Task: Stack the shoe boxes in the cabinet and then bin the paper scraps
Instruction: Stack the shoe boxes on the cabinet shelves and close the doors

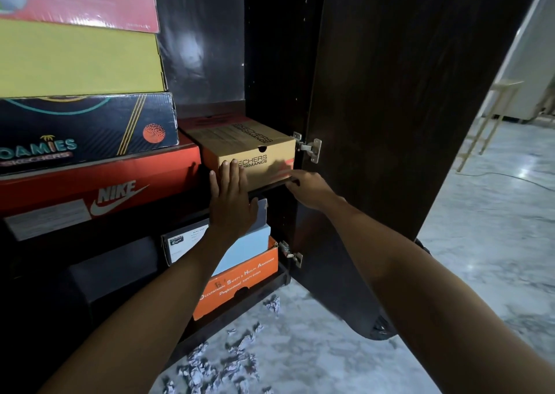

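Both my hands on the tan Skechers box in the dark cabinet.

The cabinet (210, 48) stands with its door (405, 93) swung wide; on the upper shelf a stack rises from the red Nike box (99, 189), and beside it sits the tan Skechers box (255, 150). An orange safety-shoe box (240, 285) lies below. My left hand (229, 195) presses flat, fingers straight, on the tan box's front; my right hand (309, 186) touches its lower right corner, grip unclear. Crumpled paper scraps (216, 366) litter the marble floor (480, 243).
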